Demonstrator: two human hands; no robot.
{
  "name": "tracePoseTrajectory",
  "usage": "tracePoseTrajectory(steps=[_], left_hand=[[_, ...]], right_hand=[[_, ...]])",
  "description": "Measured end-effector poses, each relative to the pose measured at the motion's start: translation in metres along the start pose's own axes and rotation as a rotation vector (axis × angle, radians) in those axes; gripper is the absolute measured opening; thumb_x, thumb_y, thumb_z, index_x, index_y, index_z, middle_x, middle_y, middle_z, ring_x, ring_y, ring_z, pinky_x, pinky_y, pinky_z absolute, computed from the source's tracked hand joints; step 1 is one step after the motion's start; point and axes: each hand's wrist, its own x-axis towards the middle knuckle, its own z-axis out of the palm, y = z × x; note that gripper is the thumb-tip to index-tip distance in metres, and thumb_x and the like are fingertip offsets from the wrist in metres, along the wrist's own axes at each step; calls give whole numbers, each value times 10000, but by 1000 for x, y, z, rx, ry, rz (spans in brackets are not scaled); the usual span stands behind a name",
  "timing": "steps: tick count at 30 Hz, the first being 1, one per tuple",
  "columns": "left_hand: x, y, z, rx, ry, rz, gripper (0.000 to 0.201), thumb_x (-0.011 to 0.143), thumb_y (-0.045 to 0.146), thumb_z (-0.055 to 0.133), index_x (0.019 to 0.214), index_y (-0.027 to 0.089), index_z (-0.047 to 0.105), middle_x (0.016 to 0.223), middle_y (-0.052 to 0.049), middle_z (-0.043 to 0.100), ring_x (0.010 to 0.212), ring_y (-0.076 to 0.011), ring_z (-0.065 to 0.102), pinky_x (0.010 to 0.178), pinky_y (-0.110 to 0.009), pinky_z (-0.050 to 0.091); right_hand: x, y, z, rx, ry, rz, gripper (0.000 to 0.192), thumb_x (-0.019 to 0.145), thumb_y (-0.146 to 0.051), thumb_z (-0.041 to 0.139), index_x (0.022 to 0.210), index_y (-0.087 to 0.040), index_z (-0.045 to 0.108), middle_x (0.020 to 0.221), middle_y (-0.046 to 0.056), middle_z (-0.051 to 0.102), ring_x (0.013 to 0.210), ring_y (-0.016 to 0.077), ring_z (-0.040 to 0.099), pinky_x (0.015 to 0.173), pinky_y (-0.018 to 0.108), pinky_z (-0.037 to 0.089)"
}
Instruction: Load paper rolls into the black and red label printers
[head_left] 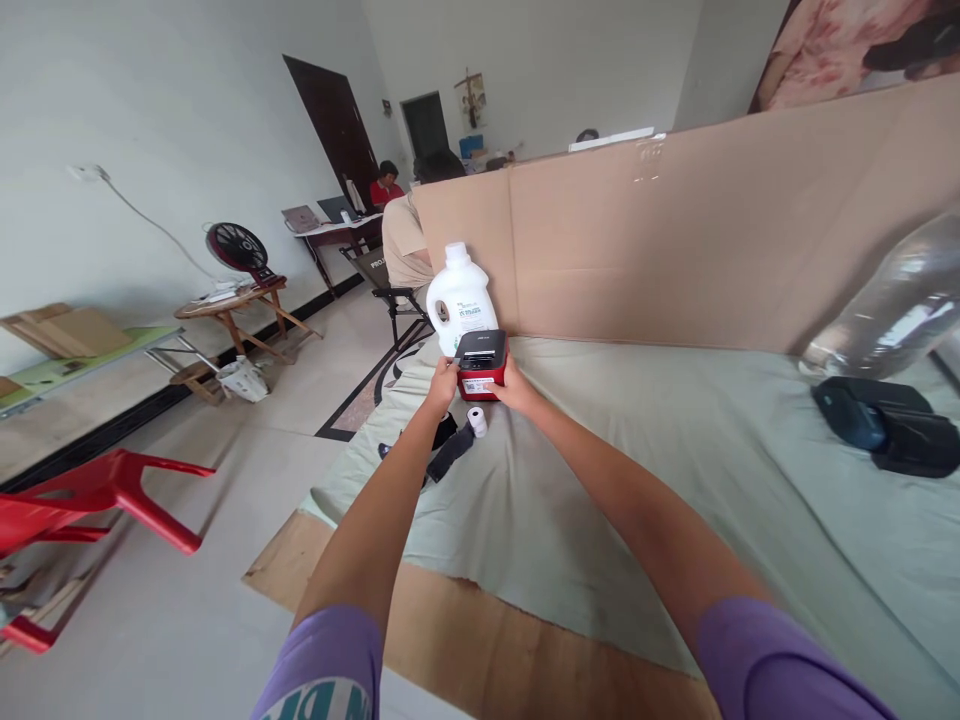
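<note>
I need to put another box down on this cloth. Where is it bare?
Bare cloth runs between the red printer and the black device, up to the cardboard wall. Crowded: both hands grip the printer, with the white jug behind and paper roll in front.

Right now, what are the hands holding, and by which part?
Both hands grip the red and black printer: left hand on its left side, right hand on its right side.
</note>
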Motion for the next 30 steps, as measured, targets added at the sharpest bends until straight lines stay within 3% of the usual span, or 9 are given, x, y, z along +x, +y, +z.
tracePoseTrajectory(steps=[3, 6, 9, 13, 15, 18, 20, 23, 30], left_hand=[[-14, 13, 2, 82, 74, 51, 190, 874, 195, 514, 1053, 169, 574, 1156, -153, 661, 1235, -309, 566, 1093, -470, 398], [-57, 27, 15, 211, 125, 398, 369, 904, 183, 464, 1269, 188, 515, 1468, -139, 508, 1496, -262, 314, 1224, -429, 257], [-123, 28, 46, 438, -193, 779, 363, 928, 186, 426, 1268, 198, 554, 1436, -121, 567, 1467, -240, 387, 1252, -447, 234], [-205, 10, 96, 734, -795, 864, 445, 969, 296, 432, 1387, 184, 531, 1507, -124, 521, 1477, -250, 382, 1250, -460, 259], [-233, 0, 113, 811, -940, 873, 518, 996, 365, 396, 1474, 178, 463, 1597, -121, 397, 1522, -255, 295, 1256, -480, 233], [-259, -9, 123, 859, -993, 916, 565, 1032, 439, 298, 1551, 224, 366, 1659, -88, 260, 1555, -257, 193, 1262, -530, 172], [-269, -13, 121, 878, -997, 955, 587, 1042, 482, 241, 1575, 250, 320, 1675, -71, 207, 1563, -258, 157, 1262, -543, 139], [-277, -14, 115, 914, -1005, 1001, 604, 1046, 503, 202, 1594, 260, 273, 1680, -56, 190, 1565, -241, 150, 1270, -516, 114], [-283, -12, 113, 941, -988, 1009, 597, 1051, 499, 206, 1591, 256, 281, 1680, -39, 192, 1565, -222, 152, 1274, -490, 110]], right_hand=[[-20, 2, -17, -21, 13, 86, 882, 788, -538, 720, 1533, -240, 356, 1482, 123, 521, 1401, 387, 433, 1171, 599, 334], [-69, 8, -66, -141, -24, 153, 744, 830, -534, 652, 1491, -273, 433, 1529, 102, 478, 1400, 369, 453, 1140, 570, 386], [-144, 15, -150, -382, 24, 134, 604, 849, -502, 602, 1404, -280, 520, 1444, 110, 558, 1332, 332, 525, 1131, 541, 397], [-240, 4, -279, -799, 354, 270, 430, 848, -387, 583, 1246, -222, 603, 1277, 171, 629, 1245, 337, 549, 1093, 524, 382], [-270, -5, -333, -1040, 607, 437, 406, 839, -311, 603, 1225, -185, 601, 1258, 214, 615, 1285, 349, 482, 1110, 508, 307], [-290, -13, -389, -1151, 834, 754, 610, 833, -368, 686, 1350, -101, 503, 1344, 315, 526, 1331, 387, 396, 1051, 496, 281], [-293, -12, -409, -1067, 811, 925, 795, 804, -473, 728, 1411, -53, 429, 1340, 361, 497, 1296, 404, 412, 970, 477, 300], [-289, -10, -421, -958, 723, 1021, 919, 759, -577, 738, 1423, -40, 399, 1314, 361, 491, 1248, 416, 434, 882, 451, 300], [-270, -16, -407, -937, 735, 1043, 959, 659, -472, 823, 1421, -78, 395, 1349, 339, 443, 1255, 431, 429, 872, 463, 345]])
